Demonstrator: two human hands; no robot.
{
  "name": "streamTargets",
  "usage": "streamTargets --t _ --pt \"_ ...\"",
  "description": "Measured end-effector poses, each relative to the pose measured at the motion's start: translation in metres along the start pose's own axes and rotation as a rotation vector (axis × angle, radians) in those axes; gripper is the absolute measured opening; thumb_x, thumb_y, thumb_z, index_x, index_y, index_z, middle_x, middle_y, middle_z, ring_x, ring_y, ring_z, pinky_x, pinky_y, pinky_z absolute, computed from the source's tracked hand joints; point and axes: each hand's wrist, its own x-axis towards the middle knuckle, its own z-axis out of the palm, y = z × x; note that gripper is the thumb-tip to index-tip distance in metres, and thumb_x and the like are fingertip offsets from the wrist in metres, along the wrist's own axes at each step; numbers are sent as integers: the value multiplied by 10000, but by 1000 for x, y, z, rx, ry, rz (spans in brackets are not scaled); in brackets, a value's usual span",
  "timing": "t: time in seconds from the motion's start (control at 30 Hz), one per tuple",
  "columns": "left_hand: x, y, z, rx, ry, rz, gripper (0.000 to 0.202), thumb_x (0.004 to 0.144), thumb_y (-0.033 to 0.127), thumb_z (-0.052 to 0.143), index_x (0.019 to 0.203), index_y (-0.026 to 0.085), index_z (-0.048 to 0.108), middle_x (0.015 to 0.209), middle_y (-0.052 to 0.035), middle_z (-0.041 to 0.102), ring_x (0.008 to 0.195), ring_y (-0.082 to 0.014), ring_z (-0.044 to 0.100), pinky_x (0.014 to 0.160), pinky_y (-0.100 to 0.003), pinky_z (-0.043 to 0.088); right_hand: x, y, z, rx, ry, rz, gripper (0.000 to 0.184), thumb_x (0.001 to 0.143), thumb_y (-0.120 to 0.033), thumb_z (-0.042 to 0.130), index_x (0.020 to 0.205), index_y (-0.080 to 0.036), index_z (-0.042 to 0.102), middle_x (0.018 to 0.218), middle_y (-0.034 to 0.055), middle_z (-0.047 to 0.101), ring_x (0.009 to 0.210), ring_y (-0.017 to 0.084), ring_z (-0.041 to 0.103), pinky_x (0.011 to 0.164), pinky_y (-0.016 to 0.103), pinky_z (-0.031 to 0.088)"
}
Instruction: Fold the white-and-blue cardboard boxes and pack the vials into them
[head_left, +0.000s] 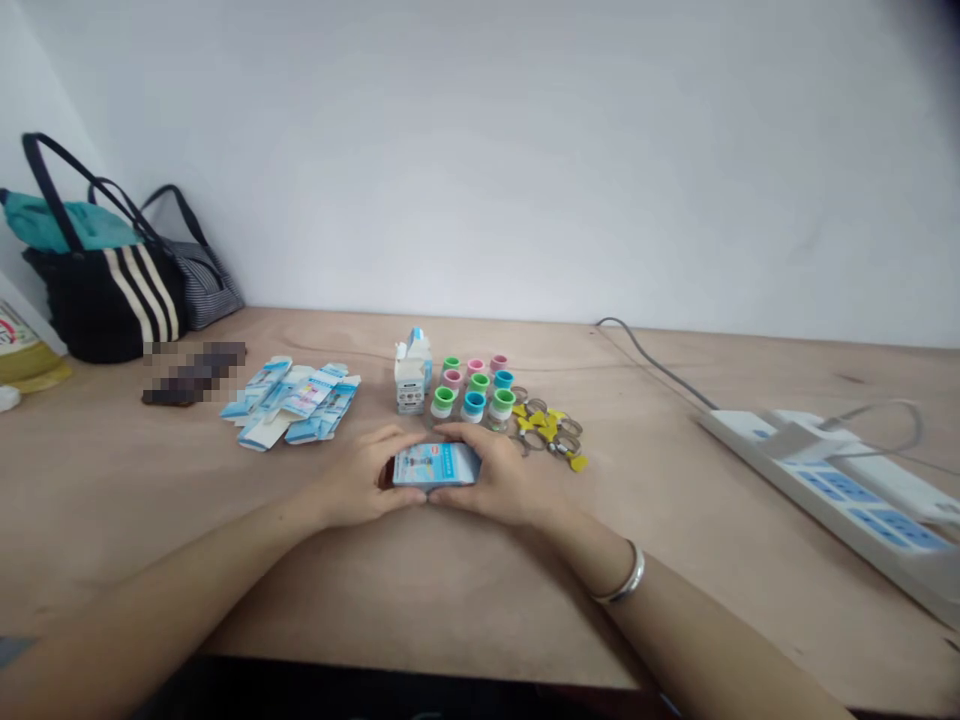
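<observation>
Fingers (pixel 397 438) of both hands are closed around a small blue-and-white carton (pixel 435 465), one hand at each short end. I log the left hand (pixel 358 482) and the right hand (pixel 501 482) cupped close together, their fingertips almost meeting above the carton's far edge. The carton is held low over the plywood tabletop (pixel 150 500), centred in front of me; I cannot tell whether it touches the wood. A silver bangle (pixel 622 575) is on the right wrist.

Just beyond the hands, small bottles with green, pink and blue caps (pixel 472 392) stand upright in loose rows. An opened carton (pixel 411 375) stands to their left, and flattened blue-and-white cartons (pixel 289 405) lie in a loose pile further left. Metal rings with yellow tags (pixel 544 430) are scattered to the bottles' right, near the right hand. A white power strip (pixel 825 490) lies well off to the right. A black striped tote bag (pixel 112 300) stands at the far left, beside a pixelated object (pixel 193 372) that I cannot identify.
</observation>
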Motion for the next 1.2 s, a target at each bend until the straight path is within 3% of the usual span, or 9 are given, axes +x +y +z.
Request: streamTargets --t 0.1,0.2,0.37,0.5,0.7,0.83,0.97,1.1,1.2 --pt "0 -2 -8 10 -14 -37 498 707 306 680 1180 237 540 1133 -72 609 1010 -237 588 849 -367 491 1 0 0 85 44 -12 764 614 -362 772 1273 -182 430 1112 109 606 989 238 594 838 362 475" --pt "-1 -11 -17 -156 -60 -160 450 710 274 655 1132 213 513 997 -40 650 859 -195 635 716 -308 522 1 4 1 135 37 54 852 635 -363 758 1342 -179 320 1048 97 605 902 210 603 776 346 498" --pt "1 -26 -19 -84 51 -274 438 655 318 696 1049 188 555 961 -49 667 823 -212 642 716 -332 515 0 8 4 84 -100 144 715 680 -343 723 1290 -163 396 897 65 636 792 197 617 697 332 507" --pt "15 -34 -10 16 115 -318 446 651 388 702 1016 163 580 892 -61 678 747 -214 642 662 -328 508 -1 6 5 92 -111 142 620 703 -319 707 1236 -154 436 879 62 644 783 187 621 700 325 512" --pt "34 -37 2 231 188 -319 274 711 385 651 846 157 583 740 -54 647 682 -205 615 619 -307 479 -1 5 4 100 -102 126 568 713 -295 698 1207 -167 450 852 49 641 762 174 622 699 320 517" --pt "27 -30 -8 433 237 -242 369 707 402 652 981 169 569 927 -85 630 891 -257 594 783 -362 471 -1 4 4 99 -107 129 573 703 -299 705 1203 -166 459 858 48 642 770 177 626 695 317 522" --pt "15 -32 -36 665 357 -241 458 718 323 619 1135 166 513 1116 -133 561 1105 -326 482 955 -445 387 -1 5 4 102 -112 134 568 700 -302 709 1199 -170 471 856 46 643 783 180 628 718 327 524" --pt "6 -47 -59 816 376 -417 481 784 297 548 1232 148 454 1172 -155 518 1124 -341 464 952 -454 382 0 6 5 102 -111 128 531 696 -298 711 1167 -159 507 856 53 642 790 181 623 720 329 522" --pt "2 -56 -62 823 331 -459 416 839 230 464 1245 140 445 1150 -159 524 1011 -304 545 857 -413 440 0 6 4 77 -123 104 411 700 -301 708 1063 -161 574 848 49 640 774 172 615 705 314 518"
